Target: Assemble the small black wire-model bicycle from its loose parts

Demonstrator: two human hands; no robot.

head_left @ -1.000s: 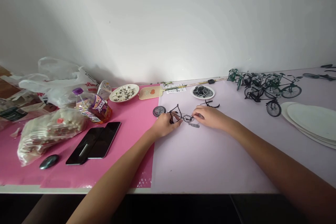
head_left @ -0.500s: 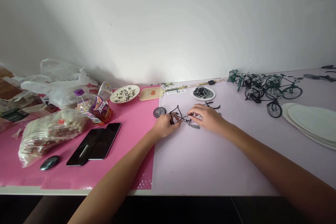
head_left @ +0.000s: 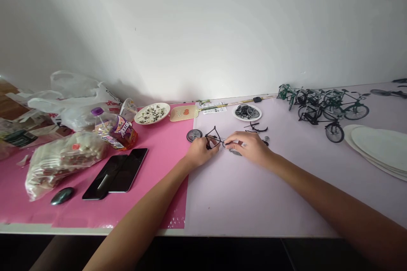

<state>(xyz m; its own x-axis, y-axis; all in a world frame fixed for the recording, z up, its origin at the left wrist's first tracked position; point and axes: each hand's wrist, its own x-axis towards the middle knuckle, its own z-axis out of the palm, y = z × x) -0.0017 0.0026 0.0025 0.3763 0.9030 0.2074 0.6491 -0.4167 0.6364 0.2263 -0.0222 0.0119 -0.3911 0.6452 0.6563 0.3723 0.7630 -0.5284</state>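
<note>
Left hand [head_left: 199,152] clamps black frame [head_left: 218,136]; the grip of right hand [head_left: 249,147] I cannot tell. Small plate [head_left: 246,120] contains dark parts [head_left: 243,112], oval plate [head_left: 137,118] pale pieces [head_left: 154,113].

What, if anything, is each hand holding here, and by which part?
The left hand grips a black model bicycle frame by its left end. The right hand is at the other end; its hold cannot be told.

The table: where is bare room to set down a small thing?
Free: the lilac sheet between left forearm and right forearm, and between right forearm and plates; the pink sheet between phones and left forearm. Crowded: around left hand and right hand, where the frame is; the left end, with bags and bottle; around the toy bikes.
</note>
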